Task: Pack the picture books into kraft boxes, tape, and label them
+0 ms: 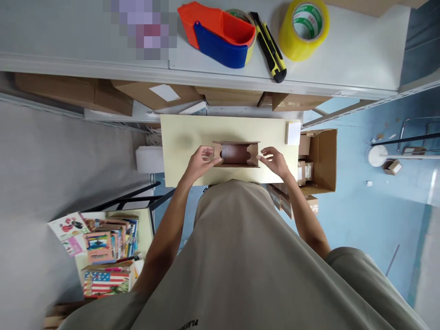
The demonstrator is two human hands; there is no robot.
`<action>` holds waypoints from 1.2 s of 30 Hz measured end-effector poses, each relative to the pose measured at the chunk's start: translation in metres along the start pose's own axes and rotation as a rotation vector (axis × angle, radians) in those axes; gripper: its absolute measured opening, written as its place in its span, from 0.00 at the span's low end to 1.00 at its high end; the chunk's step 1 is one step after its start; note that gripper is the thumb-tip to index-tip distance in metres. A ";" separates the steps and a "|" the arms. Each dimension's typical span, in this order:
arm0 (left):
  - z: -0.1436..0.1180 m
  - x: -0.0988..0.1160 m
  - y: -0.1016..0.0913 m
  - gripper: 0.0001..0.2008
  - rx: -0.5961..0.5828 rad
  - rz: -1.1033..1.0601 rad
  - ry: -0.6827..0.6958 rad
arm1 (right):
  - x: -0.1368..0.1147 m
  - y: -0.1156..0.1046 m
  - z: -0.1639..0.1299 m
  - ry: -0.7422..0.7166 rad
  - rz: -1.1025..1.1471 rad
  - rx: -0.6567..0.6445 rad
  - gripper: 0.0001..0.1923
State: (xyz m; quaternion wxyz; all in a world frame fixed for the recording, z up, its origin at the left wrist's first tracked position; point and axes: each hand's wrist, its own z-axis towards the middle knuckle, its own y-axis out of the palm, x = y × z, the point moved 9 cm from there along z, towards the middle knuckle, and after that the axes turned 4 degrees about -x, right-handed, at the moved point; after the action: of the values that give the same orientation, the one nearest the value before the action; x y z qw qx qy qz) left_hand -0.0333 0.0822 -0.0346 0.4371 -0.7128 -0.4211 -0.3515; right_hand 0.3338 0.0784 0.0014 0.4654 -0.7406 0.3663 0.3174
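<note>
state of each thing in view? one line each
box: open, on table, held at both ends
left hand: gripping box's left end
right hand: gripping box's right end
knife: lying on shelf, blade not visible
yellow tape: on shelf
carton: open, on floor
</note>
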 end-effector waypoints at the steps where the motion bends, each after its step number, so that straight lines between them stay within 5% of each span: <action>1: -0.003 0.004 0.002 0.44 -0.039 0.019 0.026 | -0.005 0.003 -0.004 -0.039 -0.031 -0.041 0.34; 4: -0.002 0.017 0.006 0.68 -0.108 0.112 0.108 | -0.011 0.014 -0.006 -0.092 -0.133 -0.127 0.57; 7: 0.007 0.033 0.009 0.64 -0.146 0.214 0.192 | -0.010 0.015 0.002 -0.084 -0.191 -0.124 0.70; 13: 0.009 0.046 0.010 0.37 -0.129 0.363 0.245 | -0.021 0.020 0.010 -0.144 -0.447 -0.110 0.42; 21: -0.005 0.024 0.033 0.08 -0.024 0.332 0.223 | -0.009 0.042 0.009 -0.183 -0.575 -0.001 0.18; 30: -0.015 0.004 0.039 0.20 0.050 0.161 0.154 | 0.013 0.049 0.001 -0.175 -0.383 0.094 0.21; 36: -0.009 0.005 0.035 0.19 0.086 0.102 0.122 | 0.017 0.060 -0.014 -0.163 -0.357 0.063 0.26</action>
State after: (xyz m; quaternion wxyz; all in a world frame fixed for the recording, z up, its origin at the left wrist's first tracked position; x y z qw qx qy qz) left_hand -0.0009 0.0659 -0.0388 0.5094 -0.6912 -0.3715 -0.3532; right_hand 0.2944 0.0433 -0.0347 0.5654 -0.7507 0.1999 0.2771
